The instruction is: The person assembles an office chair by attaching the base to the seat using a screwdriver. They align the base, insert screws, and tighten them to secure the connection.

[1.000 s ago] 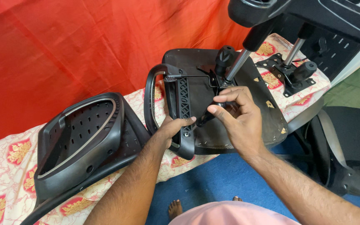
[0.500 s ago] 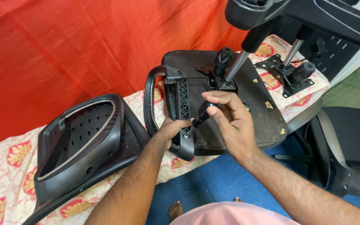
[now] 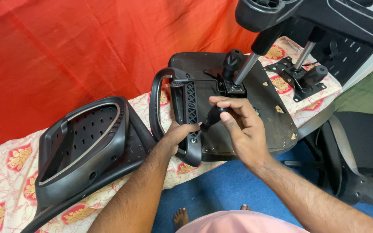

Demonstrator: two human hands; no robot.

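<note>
- The right hand (image 3: 242, 129) was closed around a black screwdriver (image 3: 210, 120), its tip hidden at the ribbed plastic armrest (image 3: 186, 116).
- The left hand (image 3: 180, 136) clamped the armrest's lower end against the upturned seat base (image 3: 264, 116).
- A perforated black backrest shell (image 3: 83, 146) lay on patterned cloth (image 3: 5, 159).

Left hand (image 3: 178, 134) steadying black armrest (image 3: 185, 113) on upturned chair seat (image 3: 267, 113), right hand (image 3: 241, 126) gripping screwdriver (image 3: 211, 118), tip at armrest base
</note>
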